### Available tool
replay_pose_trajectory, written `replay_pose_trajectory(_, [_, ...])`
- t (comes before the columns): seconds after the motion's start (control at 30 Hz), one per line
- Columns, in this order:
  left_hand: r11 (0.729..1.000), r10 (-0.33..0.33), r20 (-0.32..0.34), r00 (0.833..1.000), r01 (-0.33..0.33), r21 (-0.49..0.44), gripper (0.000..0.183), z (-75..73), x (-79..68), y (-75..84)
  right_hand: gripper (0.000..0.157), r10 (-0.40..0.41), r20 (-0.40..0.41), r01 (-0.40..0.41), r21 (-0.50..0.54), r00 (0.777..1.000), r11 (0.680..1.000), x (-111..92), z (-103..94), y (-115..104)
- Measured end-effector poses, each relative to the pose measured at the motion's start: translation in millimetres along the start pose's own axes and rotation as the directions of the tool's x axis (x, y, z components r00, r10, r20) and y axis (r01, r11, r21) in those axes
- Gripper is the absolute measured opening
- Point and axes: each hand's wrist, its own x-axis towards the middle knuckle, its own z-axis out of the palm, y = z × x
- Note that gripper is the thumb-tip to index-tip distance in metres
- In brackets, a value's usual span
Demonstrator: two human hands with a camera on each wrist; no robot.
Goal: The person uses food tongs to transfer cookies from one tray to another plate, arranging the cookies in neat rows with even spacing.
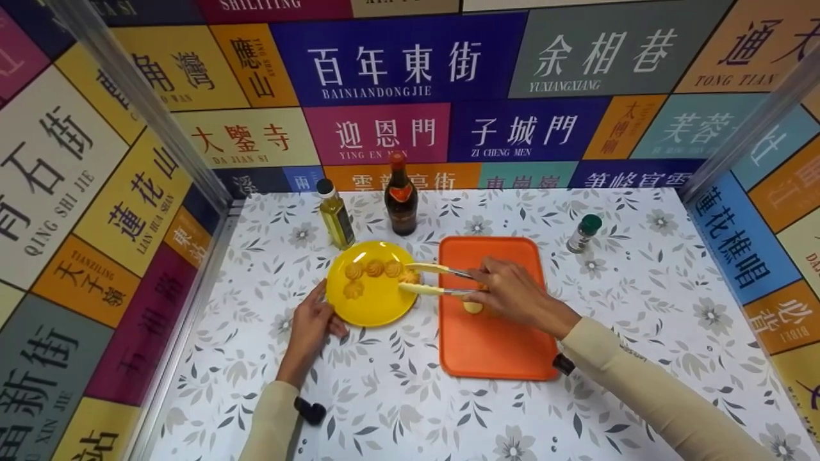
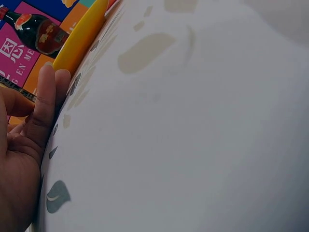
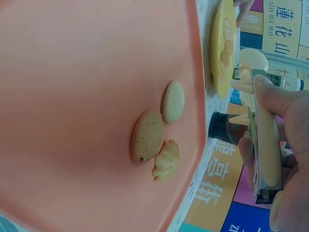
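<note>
Cookie (image 1: 409,278) sits between tong tips over yellow plate's (image 1: 379,308) right side. Right hand (image 1: 516,294): grip clenched round tongs (image 1: 442,269). Left hand (image 1: 314,315): grip relaxed, touching plate rim. Probably best: lower gently, ease tongs apart.

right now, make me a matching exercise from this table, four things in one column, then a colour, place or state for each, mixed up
Things
1. tongs
2. plate
3. seasoning jar
4. tray

Descriptions
a. orange, with three cookies lying on it
b. green-capped, off to the right in the head view
c. gripped by the right hand
d. yellow, left hand at its rim

Pairs: 1-c, 2-d, 3-b, 4-a
</note>
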Motion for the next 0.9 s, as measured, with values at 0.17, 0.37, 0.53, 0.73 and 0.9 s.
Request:
replay_pose_trajectory(0.17, [1.000,-0.006,-0.002,1.000,0.006,0.002,0.064,-0.3,-0.5,-0.3,0.044,0.014,0.019,-0.015,0.031,1.000,0.999,4,3.8,-4])
replay_pose_trajectory(0.37, [1.000,-0.017,-0.001,1.000,0.017,-0.003,0.065,-0.3,-0.7,0.0,0.044,0.008,0.018,-0.008,0.022,1.000,1.000,9,11.1,-7])
replay_pose_trajectory(0.53, [1.000,0.003,0.014,1.000,-0.003,-0.003,0.064,-1.1,-0.9,-0.5,0.044,-0.013,0.007,0.012,0.021,1.000,1.000,12,17.0,-9])
replay_pose_trajectory(0.73, [0.999,0.036,0.027,0.999,-0.036,0.018,0.062,-1.8,-1.3,-1.2,0.045,-0.033,0.020,0.032,0.038,0.999,0.999,14,22.8,-9])
replay_pose_trajectory(0.9, [1.000,0.020,0.021,1.000,-0.020,0.020,0.063,-1.1,-1.0,-0.7,0.044,-0.029,0.032,0.028,0.035,0.999,0.999,16,26.3,-12])
